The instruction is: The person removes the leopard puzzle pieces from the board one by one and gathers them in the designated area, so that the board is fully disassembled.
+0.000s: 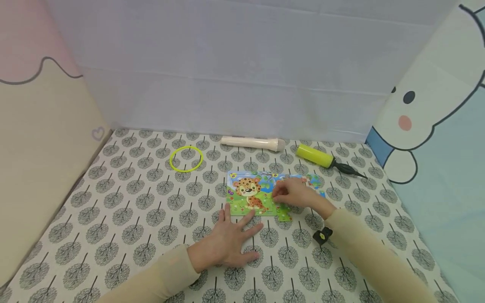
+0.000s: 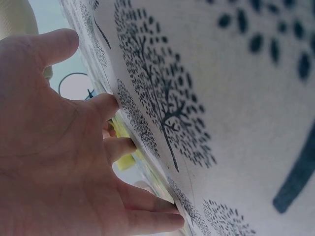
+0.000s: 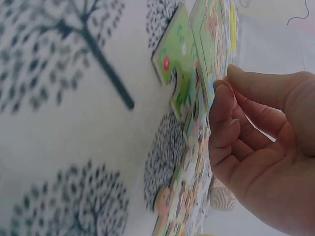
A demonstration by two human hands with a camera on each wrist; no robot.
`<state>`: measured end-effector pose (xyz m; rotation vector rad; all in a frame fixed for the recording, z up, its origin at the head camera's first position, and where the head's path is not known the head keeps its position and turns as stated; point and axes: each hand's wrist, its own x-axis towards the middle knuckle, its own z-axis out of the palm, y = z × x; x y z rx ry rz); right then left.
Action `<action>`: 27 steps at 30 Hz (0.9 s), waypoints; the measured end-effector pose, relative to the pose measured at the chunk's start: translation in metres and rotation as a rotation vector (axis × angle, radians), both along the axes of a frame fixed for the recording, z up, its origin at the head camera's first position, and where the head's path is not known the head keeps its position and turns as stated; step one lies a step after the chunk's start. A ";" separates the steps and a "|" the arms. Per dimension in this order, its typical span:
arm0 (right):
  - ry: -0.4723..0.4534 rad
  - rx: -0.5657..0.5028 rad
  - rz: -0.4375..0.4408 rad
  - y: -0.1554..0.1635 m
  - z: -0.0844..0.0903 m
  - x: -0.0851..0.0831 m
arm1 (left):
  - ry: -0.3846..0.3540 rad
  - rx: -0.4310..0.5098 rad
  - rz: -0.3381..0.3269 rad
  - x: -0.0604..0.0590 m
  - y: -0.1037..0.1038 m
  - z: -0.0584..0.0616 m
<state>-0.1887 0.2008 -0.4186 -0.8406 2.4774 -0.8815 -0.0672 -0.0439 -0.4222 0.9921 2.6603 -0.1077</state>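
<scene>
From the head view, a tree-patterned cloth [image 1: 144,219] is seen covering a flat surface walled in by fabric panels. No container is visible on it. A children's jigsaw puzzle [image 1: 251,193] is laid near the middle of the cloth, slightly toward the right edge; a cartoon leopard on green grass under a blue sky is printed on it. One green loose piece [image 1: 284,215] is placed at the puzzle's near edge, just touching it. The left hand [image 1: 231,244] is laid flat on the cloth with fingers spread, its fingertips reaching the puzzle's near left corner. The right hand [image 1: 293,193] is held over the puzzle's right half with fingers curled together at the tips. Along the far edge, a yellow ring [image 1: 186,159], a cream tube [image 1: 253,143] and a yellow hand pump [image 1: 322,159] are lined up from left to right.

From the left wrist view, the left hand [image 2: 59,147] is shown open, its fingers [image 2: 120,147] pressed against the cloth beside a strip of yellow-green puzzle edge.

From the right wrist view, the right hand [image 3: 261,152] is shown with thumb and forefinger drawn together at the puzzle's surface [image 3: 197,162]; whether a piece is pinched between them cannot be told. The green loose piece [image 3: 174,73], marked with a red flower, is seen lying against the puzzle's edge.
</scene>
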 end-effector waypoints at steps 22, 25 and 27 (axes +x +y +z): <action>-0.005 -0.023 0.020 -0.060 -0.013 0.001 | -0.035 0.071 -0.061 -0.002 -0.010 -0.006; 0.009 -0.013 0.057 -0.065 -0.014 0.002 | -0.032 0.065 -0.056 -0.001 -0.010 -0.005; 0.010 0.004 0.081 -0.067 -0.015 0.002 | -0.028 0.055 -0.057 -0.001 -0.010 -0.005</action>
